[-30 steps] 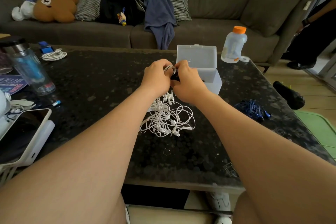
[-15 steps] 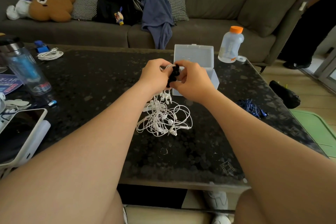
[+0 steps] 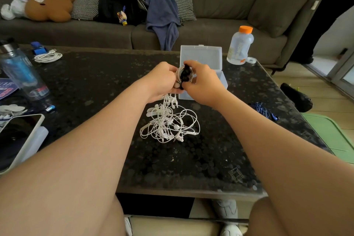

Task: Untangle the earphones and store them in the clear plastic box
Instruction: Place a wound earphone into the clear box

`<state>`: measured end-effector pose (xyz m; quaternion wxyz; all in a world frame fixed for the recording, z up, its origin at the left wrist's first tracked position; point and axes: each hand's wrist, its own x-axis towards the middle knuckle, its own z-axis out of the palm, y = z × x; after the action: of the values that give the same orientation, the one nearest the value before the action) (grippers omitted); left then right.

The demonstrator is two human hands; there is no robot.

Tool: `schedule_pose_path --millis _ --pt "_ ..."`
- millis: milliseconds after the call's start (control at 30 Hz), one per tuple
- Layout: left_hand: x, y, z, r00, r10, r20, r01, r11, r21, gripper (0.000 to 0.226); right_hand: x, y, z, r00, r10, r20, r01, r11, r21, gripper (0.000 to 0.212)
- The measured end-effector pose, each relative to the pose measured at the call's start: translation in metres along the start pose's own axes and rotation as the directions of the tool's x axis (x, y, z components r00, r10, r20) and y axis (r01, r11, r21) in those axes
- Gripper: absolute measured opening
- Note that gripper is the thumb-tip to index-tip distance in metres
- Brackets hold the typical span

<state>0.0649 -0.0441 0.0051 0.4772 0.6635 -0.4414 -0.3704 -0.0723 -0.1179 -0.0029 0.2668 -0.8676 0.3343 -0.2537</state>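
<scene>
A tangle of white earphones lies on the dark speckled table, with strands rising up into my hands. My left hand grips a small coil of white cable. My right hand pinches a black strap-like piece wrapped around that coil. Both hands hover above the table, right in front of the clear plastic box, which stands with its lid raised.
A bottle with an orange cap stands right of the box. Blue earphones lie at the right edge. At left are a blue water bottle, a coiled white cable and a tablet. A person stands at far right.
My hands have stayed in front of the box. My right hand has brought the black piece further around the coil, so more of it shows.
</scene>
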Motion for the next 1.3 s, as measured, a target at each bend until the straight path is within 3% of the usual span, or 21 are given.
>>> schedule_pose_path --millis 267,433,533,567,700,833,933,1133,1233,1300 --pt "0.009 -0.004 0.010 0.974 0.009 -0.227 0.012 0.996 0.091 0.017 0.004 0.002 0.004 1.000 0.021 -0.024 -0.023 0.994 -0.109 0.040" --pt "0.021 -0.001 0.018 0.912 0.087 -0.401 -0.028 0.988 0.152 0.010 0.003 0.001 0.003 0.996 0.086 -0.028 -0.086 0.996 -0.013 0.064" --pt "0.025 0.006 0.025 0.868 0.135 -0.477 -0.060 0.984 0.169 0.005 0.007 0.001 0.000 0.989 0.137 -0.053 -0.134 0.990 0.053 0.063" --pt "0.028 0.007 0.027 0.863 0.143 -0.484 -0.064 0.982 0.176 0.013 0.009 0.002 -0.002 0.984 0.163 -0.068 -0.157 0.984 0.082 0.063" --pt "0.036 0.009 0.029 0.915 0.164 -0.367 -0.112 0.981 0.159 0.027 0.016 0.009 -0.010 0.957 0.260 -0.127 -0.223 0.943 0.247 0.068" --pt "0.044 0.011 0.039 0.975 0.167 -0.144 -0.159 0.985 0.066 0.035 0.020 0.020 -0.020 0.928 0.331 -0.173 -0.271 0.915 0.301 0.071" --pt "0.052 0.011 0.040 0.987 0.143 -0.068 -0.138 0.988 0.075 0.042 0.025 0.029 -0.025 0.908 0.365 -0.205 -0.290 0.902 0.319 0.069" --pt "0.074 0.007 0.049 0.992 0.088 -0.094 -0.065 0.972 0.226 0.030 0.036 0.037 -0.029 0.926 0.260 -0.274 -0.255 0.965 0.053 0.046" --pt "0.080 0.008 0.059 0.991 0.124 -0.047 -0.085 0.871 0.484 0.039 0.039 0.045 -0.030 0.939 0.225 -0.261 -0.262 0.958 -0.119 0.015" --pt "0.082 0.009 0.064 0.990 0.139 0.019 -0.121 0.780 0.614 0.037 0.039 0.050 -0.032 0.938 0.234 -0.256 -0.290 0.934 -0.210 0.016"
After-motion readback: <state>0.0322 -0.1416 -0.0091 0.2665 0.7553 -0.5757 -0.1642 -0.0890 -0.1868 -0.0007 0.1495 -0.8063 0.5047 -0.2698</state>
